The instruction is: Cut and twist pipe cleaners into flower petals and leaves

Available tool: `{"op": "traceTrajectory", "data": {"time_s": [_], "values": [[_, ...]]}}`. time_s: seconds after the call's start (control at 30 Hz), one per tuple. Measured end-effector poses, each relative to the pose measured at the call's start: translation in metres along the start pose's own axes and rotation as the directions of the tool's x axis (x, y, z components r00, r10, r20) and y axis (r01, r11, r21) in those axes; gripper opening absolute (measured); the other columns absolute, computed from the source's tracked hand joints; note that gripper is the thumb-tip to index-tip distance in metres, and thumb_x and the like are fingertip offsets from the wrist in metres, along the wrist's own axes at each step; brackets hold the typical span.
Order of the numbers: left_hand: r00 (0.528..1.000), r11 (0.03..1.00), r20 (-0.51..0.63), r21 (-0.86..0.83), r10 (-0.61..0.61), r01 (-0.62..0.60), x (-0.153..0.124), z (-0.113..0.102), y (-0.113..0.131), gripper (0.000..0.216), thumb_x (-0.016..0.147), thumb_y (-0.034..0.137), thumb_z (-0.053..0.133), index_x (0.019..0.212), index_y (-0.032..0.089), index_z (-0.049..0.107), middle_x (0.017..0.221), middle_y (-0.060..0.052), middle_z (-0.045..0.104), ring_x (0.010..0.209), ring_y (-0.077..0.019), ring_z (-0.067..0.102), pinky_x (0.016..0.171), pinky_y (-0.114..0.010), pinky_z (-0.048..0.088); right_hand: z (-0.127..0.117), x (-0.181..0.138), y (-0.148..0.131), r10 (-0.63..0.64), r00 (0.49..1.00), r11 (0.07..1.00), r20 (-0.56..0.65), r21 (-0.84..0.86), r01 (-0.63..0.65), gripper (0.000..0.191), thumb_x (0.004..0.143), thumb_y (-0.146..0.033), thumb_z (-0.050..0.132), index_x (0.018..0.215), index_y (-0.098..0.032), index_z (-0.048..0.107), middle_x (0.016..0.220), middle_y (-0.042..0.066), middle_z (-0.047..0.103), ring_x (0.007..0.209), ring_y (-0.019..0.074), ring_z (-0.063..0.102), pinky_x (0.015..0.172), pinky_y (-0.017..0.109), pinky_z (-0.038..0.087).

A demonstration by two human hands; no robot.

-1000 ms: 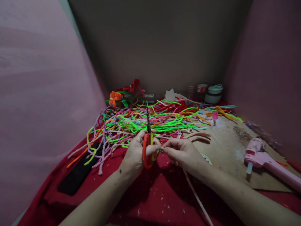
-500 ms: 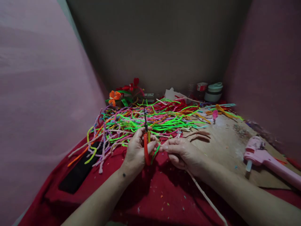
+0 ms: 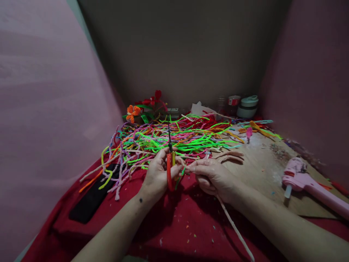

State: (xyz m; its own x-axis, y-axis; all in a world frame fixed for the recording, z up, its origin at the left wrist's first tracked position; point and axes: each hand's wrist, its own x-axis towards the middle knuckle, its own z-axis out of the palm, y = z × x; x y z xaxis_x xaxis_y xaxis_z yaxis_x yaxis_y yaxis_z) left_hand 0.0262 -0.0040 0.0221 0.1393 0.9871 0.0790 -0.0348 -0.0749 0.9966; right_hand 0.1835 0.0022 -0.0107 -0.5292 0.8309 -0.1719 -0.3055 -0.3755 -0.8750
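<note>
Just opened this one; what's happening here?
A person is working with fuzzy strands above a red cloth. The left hand holds scissors, blades pointing away from the person. The right hand pinches a pale strand; its long end hangs down below that hand. Beyond the hands lies a heap of coloured strands; to the right, a pink glue gun rests on a board.

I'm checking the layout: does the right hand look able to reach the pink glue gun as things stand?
Likely yes: only board with scraps shows between the right hand and pink glue gun, though the pale stem it holds may need releasing first.
</note>
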Motion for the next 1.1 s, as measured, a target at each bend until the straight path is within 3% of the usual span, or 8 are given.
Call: {"op": "traceTrajectory", "data": {"time_s": [0.27,0.37,0.43,0.5,0.6,0.7,0.8,1.1], "values": [[0.998,0.999,-0.07,0.048,0.007,-0.003,0.001,0.001,-0.002,0.04,0.069,0.025,0.064,0.102,0.018,0.043,0.076,0.002,0.059,0.05,-0.0071,0.052,0.046,-0.018,0.042,0.005,0.0,0.0,-0.003,0.998,0.999,-0.057,-0.041,0.0,0.024,0.07,-0.036,0.065,0.083,-0.016,0.06,0.029,-0.013,0.031,0.023,0.0025,0.015,0.025,0.017,0.01],[0.972,0.94,-0.136,0.311,0.191,-0.141,-0.001,-0.009,-0.004,0.031,0.074,0.029,0.059,0.1,0.019,0.045,0.074,0.003,0.056,0.049,-0.0067,0.049,0.045,-0.018,0.04,0.005,0.001,-0.001,-0.006,0.998,1.0,-0.068,-0.023,0.004,0.025,0.07,-0.036,0.064,0.085,-0.016,0.061,0.028,-0.013,0.028,0.024,0.003,0.013,0.024,0.016,0.013],[0.923,0.749,-0.062,0.606,0.381,-0.268,-0.004,-0.018,-0.007,0.027,0.076,0.026,0.057,0.1,0.019,0.047,0.072,0.002,0.055,0.056,-0.0085,0.052,0.052,-0.019,0.042,0.003,0.002,-0.001,-0.02,0.994,1.0,-0.107,0.019,0.022,0.02,0.07,-0.035,0.064,0.078,-0.016,0.06,0.027,-0.013,0.027,0.024,0.0033,0.013,0.024,0.015,0.015],[0.861,0.415,0.148,0.828,0.487,-0.377,-0.009,-0.025,-0.013,0.027,0.077,0.019,0.052,0.104,0.019,0.047,0.073,0.0,0.057,0.061,-0.0109,0.055,0.057,-0.021,0.044,0.0,0.003,-0.001,-0.034,0.989,0.996,-0.143,0.072,0.045,0.018,0.07,-0.033,0.064,0.07,-0.016,0.057,0.026,-0.013,0.026,0.024,0.0035,0.014,0.024,0.016,0.018],[0.793,-0.04,0.393,0.905,0.466,-0.425,-0.013,-0.03,-0.023,0.032,0.079,0.012,0.043,0.11,0.015,0.045,0.082,-0.007,0.062,0.07,-0.0167,0.059,0.065,-0.027,0.047,-0.004,0.005,-0.002,-0.056,0.982,0.987,-0.181,0.137,0.082,0.016,0.068,-0.031,0.063,0.065,-0.017,0.055,0.026,-0.013,0.026,0.023,0.0038,0.015,0.024,0.017,0.02],[0.821,-0.232,0.424,0.904,0.381,-0.359,-0.015,-0.031,-0.029,0.03,0.081,0.009,0.037,0.11,0.01,0.046,0.085,-0.011,0.062,0.074,-0.0202,0.06,0.065,-0.031,0.049,-0.004,0.006,-0.004,-0.075,0.972,0.98,-0.222,0.165,0.114,0.017,0.068,-0.032,0.063,0.069,-0.016,0.055,0.027,-0.013,0.027,0.023,0.0034,0.016,0.025,0.016,0.019],[0.861,-0.268,0.401,0.907,0.313,-0.325,-0.014,-0.03,-0.03,0.03,0.081,0.007,0.035,0.109,0.008,0.047,0.082,-0.011,0.061,0.072,-0.0208,0.06,0.064,-0.032,0.05,-0.003,0.005,-0.005,-0.103,0.967,0.981,-0.234,0.138,0.138,0.019,0.069,-0.033,0.062,0.069,-0.017,0.053,0.028,-0.013,0.028,0.024,0.0031,0.015,0.025,0.017,0.019],[0.881,-0.273,0.389,0.908,0.268,-0.318,-0.013,-0.032,-0.035,0.032,0.083,0.008,0.038,0.114,0.007,0.044,0.088,-0.012,0.061,0.078,-0.0217,0.06,0.069,-0.034,0.051,0.0,0.003,-0.008,-0.177,0.946,0.977,-0.272,0.066,0.202,0.014,0.069,-0.028,0.061,0.072,-0.017,0.054,0.031,-0.013,0.029,0.025,0.0034,0.017,0.025,0.016,0.021]]}}
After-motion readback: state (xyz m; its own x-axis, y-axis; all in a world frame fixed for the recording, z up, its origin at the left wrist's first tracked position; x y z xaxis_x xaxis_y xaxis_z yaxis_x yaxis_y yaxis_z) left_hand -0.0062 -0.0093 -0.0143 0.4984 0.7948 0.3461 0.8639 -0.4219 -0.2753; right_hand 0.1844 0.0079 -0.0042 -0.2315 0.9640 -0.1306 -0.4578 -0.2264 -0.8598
